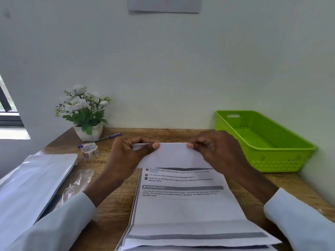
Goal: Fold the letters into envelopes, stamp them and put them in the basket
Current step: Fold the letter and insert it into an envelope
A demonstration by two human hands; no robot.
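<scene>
A printed letter (181, 211) lies on the wooden desk (112, 211) in front of me, on top of other sheets. Its far part is lifted and curled toward me, showing the blank back (172, 156). My left hand (130, 154) pinches the left end of that raised edge between thumb and fingers. My right hand (217, 151) pinches the right end the same way. A green plastic basket (282, 160) stands at the right against the wall, with nothing visible inside. A roll of patterned sticker tape (90, 151) stands left of my left hand.
A stack of white envelopes (34, 180) lies at the left, with a clear plastic sleeve (79, 180) beside it. A blue pen (101, 139) lies behind the tape roll. A potted white flower (85, 113) stands at the back left by the wall.
</scene>
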